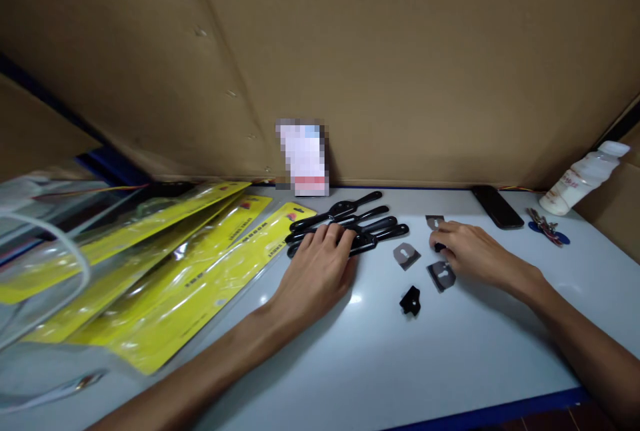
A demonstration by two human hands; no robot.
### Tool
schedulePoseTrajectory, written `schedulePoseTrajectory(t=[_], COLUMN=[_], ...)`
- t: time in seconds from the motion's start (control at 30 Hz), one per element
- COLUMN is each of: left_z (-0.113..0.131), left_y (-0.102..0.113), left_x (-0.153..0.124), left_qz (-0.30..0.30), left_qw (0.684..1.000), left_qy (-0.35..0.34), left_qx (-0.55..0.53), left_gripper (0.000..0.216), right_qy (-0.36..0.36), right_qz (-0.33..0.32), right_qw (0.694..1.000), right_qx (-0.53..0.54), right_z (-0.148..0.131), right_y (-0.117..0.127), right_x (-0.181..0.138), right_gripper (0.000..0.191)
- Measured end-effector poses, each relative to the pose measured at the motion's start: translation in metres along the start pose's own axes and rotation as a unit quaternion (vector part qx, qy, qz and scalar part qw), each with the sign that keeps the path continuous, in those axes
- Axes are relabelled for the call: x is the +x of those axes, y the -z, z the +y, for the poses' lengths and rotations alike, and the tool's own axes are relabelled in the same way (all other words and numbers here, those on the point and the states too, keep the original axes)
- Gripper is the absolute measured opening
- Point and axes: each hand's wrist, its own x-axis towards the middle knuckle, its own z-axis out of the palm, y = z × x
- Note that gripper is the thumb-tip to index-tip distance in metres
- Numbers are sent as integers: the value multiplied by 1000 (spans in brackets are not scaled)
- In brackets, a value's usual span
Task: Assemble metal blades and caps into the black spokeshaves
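Three slotted plates (407,255) around a pinching right hand (463,248)

Head view: the right hand's thumb and fingers are closed together on a small dark piece (440,246), mostly hidden by them. The plates lie at nine, six and eleven o'clock from those fingertips, with a loose black part (411,302) at seven, all on the table (320,364). At nine o'clock from the right hand, the left hand (323,254) lies draped over a pile of black tools (343,208); whether it grips one or merely rests, I cannot tell. For sound handling, I would steady a single tool by its handle, lift plates by their sides, since the darker edge may be sharp, and leave small parts spread apart.

The tools look glossy, their slim handles rounded at the end. The plates are flat, grey and smooth, with clipped corners and keyhole-like slots; the loose part is shiny and notched. At nine o'clock from the left hand, yellow packs (220,284) carry clear moulded plastic
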Motion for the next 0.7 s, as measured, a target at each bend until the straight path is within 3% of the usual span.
schedulePoseTrajectory(t=[0.17,0.27,0.43,0.57,0.7], left_z=[-5,-7,-3,0,-2], left_y=[-1,-5,-10,-12,-13], left_x=[2,2,-1,-3,-3], left_qz=[-19,-8,19,38,46], left_qw=[1000,998,978,964,975], left_qy=[1,3,-10,-21,-7], left_qx=[-18,-67,-209,-262,-219], left_gripper=[27,28,35,34,36], right_qy=[-9,49,143,130,73], right_qz=[51,72,-2,-27,-27], right_qw=[998,996,981,981,994], right_qx=[-30,36,134,139,79], right_z=[-4,-20,-49,-53,-41], right_y=[0,3,5,1,2], right_x=[1,-2,-11,-10,-5], right_gripper=[18,20,24,13,15])
